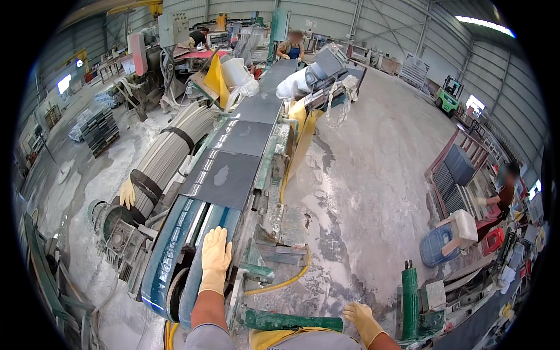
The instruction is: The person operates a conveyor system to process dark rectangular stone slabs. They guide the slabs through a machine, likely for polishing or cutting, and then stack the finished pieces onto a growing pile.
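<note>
My left hand (216, 256), in a cream rubber glove, lies over the blue belt (169, 251) at the near end of a conveyor. Its fingers stretch forward and hold nothing. Just ahead of it, a dark grey stone slab (239, 189) with a wet patch rests flat on the conveyor. Behind that slab come another slab (242, 137) and more dark slabs in a line. My right hand (363, 321), gloved the same way, hangs low beside my body with its fingers loosely extended and nothing in them. A green metal bar (291, 321) is nearest to it.
A spare glove (127, 193) lies on a strapped bundle of pale strips (169, 146) left of the conveyor. Near it sits a motor (119, 233). A person (290, 48) stands at the conveyor's far end; another (504, 192) works at right beside a blue drum (437, 245).
</note>
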The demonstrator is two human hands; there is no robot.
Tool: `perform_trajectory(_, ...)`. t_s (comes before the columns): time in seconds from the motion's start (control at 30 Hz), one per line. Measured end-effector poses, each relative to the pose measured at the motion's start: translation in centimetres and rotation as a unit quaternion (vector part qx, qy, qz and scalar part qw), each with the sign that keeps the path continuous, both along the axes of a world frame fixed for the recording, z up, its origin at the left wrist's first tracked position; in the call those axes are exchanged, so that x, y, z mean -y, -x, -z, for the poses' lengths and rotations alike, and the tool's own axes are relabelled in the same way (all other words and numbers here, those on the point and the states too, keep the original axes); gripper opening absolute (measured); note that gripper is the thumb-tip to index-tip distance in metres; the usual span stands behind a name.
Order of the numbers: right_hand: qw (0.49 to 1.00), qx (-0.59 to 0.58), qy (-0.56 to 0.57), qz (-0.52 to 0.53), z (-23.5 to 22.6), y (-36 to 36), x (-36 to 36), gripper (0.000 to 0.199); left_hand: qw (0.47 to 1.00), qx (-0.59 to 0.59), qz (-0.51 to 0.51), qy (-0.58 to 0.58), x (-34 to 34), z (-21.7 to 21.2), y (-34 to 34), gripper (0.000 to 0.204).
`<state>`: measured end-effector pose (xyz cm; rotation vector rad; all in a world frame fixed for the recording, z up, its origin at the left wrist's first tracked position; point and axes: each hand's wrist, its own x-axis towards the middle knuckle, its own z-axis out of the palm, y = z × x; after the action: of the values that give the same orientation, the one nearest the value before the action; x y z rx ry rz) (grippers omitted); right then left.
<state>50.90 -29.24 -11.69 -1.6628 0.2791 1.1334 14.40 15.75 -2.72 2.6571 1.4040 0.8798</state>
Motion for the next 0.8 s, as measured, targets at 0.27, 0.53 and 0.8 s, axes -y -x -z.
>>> perform_trajectory(0.27, 0.999, -0.022, 0.02, -0.023, 2.1, -1.0, 4.4, 0.034, 1.0, -0.006, 0.003, 0.005, 0.6, 0.0, 0.1, 0.049)
perform_trajectory(0.53, 0.995, -0.017, 0.016, -0.099, 2.8, -1.4, 6.6, 0.043, 1.0, -0.007, -0.009, -0.01, 1.3, 0.0, 0.7, 0.048)
perform_trajectory(0.8, 0.954, -0.216, -0.203, -0.045, 10.1, -6.2, 8.1, 0.047, 1.0, 0.003, 0.004, -0.001, 1.7, -0.5, -0.4, 0.047)
